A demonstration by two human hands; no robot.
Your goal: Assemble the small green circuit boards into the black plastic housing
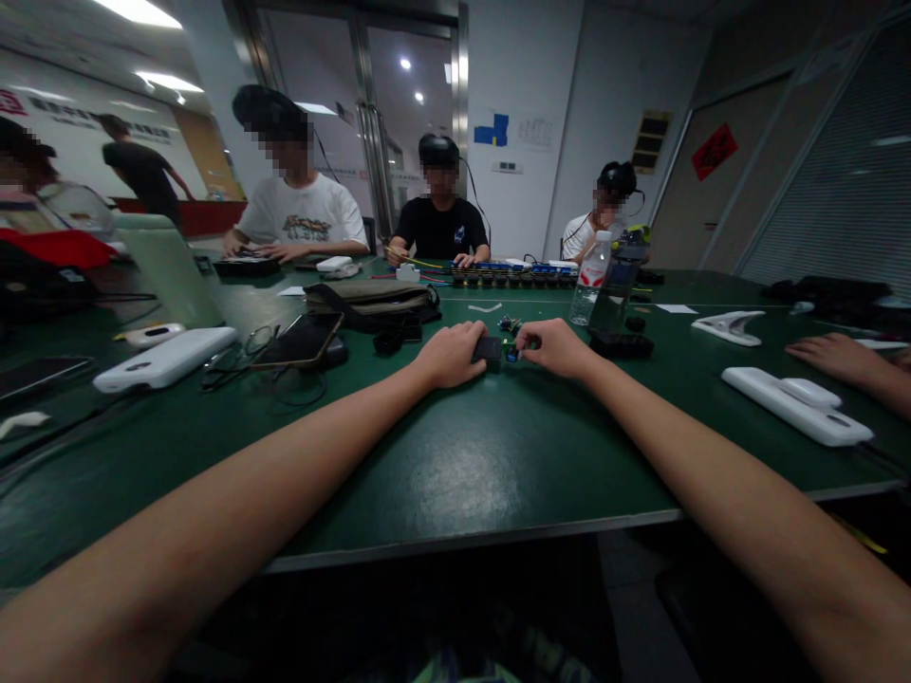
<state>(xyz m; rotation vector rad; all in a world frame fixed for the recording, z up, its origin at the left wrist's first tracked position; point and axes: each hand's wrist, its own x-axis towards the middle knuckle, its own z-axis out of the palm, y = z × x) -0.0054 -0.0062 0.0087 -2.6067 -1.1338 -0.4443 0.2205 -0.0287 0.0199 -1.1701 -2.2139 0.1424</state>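
My left hand [450, 357] is closed around a small black box [489, 350] on the green table, about straight ahead of me. Just right of the box, my right hand [556, 347] makes a pinch with thumb and forefinger. A small blue-and-green part [511, 355] lies at those fingertips, beside the box. What exactly the pinch holds is too small to tell. Behind it, between the two hands, sits a little cluster of coloured wires or parts [508, 324].
Left on the table [441, 455] are a phone [303, 340], a white device [167, 359], glasses [260, 340] and a bag [377, 302]. Right are bottles [587, 299], a black case [622, 344] and another white device [793, 406]. A co-worker's hand [829, 362] rests far right; others sit opposite.
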